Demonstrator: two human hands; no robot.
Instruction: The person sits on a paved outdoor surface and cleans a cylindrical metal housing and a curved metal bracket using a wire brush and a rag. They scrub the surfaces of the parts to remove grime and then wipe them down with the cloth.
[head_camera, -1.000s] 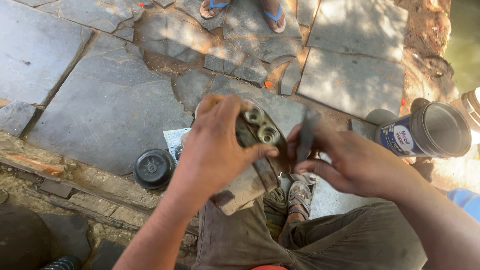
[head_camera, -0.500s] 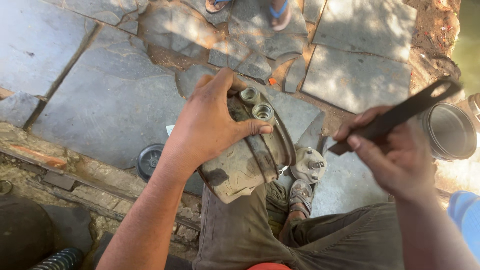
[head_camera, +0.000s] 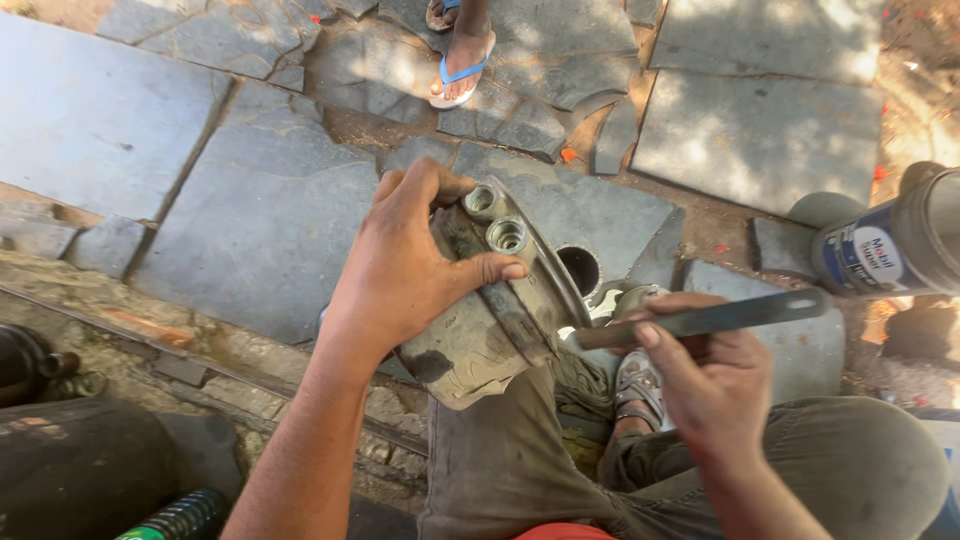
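Note:
My left hand grips a dirty grey metal housing with two round threaded ports on top, holding it tilted against my knee. My right hand is closed on a flat dark metal tool, which lies nearly level with its left tip touching the housing's rim. The tool's far end with a hole points right. My legs in grey trousers and a sandalled foot are below.
Another person's foot in a blue flip-flop stands on the stone paving at the top. A dark can with a label lies at the right. A round black part sits behind the housing. A green coil spring shows bottom left.
My right hand has come down from a raised position and brought the tool's tip to the housing's rim. The left hand keeps its grip on the housing.

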